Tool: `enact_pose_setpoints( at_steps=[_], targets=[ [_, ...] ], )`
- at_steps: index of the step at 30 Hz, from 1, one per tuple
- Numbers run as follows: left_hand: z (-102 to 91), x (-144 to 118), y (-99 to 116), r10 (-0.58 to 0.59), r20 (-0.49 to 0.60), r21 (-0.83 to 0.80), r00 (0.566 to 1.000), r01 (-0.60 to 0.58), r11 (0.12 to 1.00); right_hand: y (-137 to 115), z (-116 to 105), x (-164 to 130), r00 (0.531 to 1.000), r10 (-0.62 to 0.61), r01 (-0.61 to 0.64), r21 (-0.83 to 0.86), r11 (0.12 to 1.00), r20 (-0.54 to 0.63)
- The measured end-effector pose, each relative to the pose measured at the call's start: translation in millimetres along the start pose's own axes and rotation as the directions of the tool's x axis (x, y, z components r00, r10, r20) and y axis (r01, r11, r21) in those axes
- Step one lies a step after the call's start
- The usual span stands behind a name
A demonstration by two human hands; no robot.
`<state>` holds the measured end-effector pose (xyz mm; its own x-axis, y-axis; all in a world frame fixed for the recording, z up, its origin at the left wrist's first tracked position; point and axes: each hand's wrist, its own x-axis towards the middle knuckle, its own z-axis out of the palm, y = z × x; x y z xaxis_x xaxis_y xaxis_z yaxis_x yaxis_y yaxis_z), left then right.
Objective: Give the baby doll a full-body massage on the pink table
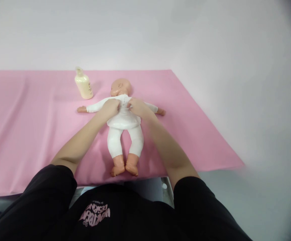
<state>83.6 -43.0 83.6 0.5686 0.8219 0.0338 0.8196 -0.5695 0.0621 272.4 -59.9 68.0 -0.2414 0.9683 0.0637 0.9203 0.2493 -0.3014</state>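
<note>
A baby doll (124, 117) with a white cloth body and bare plastic head, hands and feet lies stretched out, seemingly face down, its head turned to the left. Both its arms are spread sideways. My left hand (111, 106) rests on the left side of its upper back, fingers curled in and pressed to the white cloth. On the right side, my right hand (138, 107) mirrors it, with bent fingers and the fingertips close to the doll's midline. A narrow gap separates the two hands. Whether cloth is pinched between the fingers is hard to see.
A pale yellow pump bottle (84, 86) stands beyond the doll's left arm. Under everything lies a pink sheet (193, 140) covering the table, its right edge slanting toward me. Behind it rises a plain pale wall (145, 36). The doll's feet lie near the table's front edge.
</note>
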Motion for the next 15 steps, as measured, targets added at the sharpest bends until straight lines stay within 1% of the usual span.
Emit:
enact_pose_setpoints(
  at_steps=[4,7,10,12,13,15],
  targets=[
    [11.2,4.4,-5.3,-0.071,-0.095,-0.067,0.993,0.065,0.996,2.6,5.9,0.8,0.998,0.024,-0.021,0.045,0.999,-0.052],
    [18.6,9.3,-6.0,-0.091,-0.109,-0.085,0.99,0.082,0.993,2.8,15.5,3.7,0.99,0.059,-0.053,0.051,0.997,-0.128],
    [19.0,11.6,-3.4,-0.106,-0.129,-0.076,0.986,0.097,0.992,1.4,20.6,6.3,0.981,0.079,-0.07,0.056,0.996,-0.179],
    [14.9,10.1,-1.1,-0.104,-0.136,-0.071,0.985,0.095,0.993,-0.9,16.5,5.3,0.985,0.083,-0.076,0.054,0.996,-0.151],
    [11.9,8.4,0.1,-0.1,-0.129,-0.065,0.987,0.092,0.994,-2.6,12.2,3.6,0.991,0.078,-0.073,0.045,0.996,-0.111],
    [5.5,3.0,2.7,-0.091,-0.084,-0.049,0.992,0.087,0.995,-6.6,0.9,-2.1,0.997,0.076,-0.076,0.019,0.997,0.012]
  ],
)
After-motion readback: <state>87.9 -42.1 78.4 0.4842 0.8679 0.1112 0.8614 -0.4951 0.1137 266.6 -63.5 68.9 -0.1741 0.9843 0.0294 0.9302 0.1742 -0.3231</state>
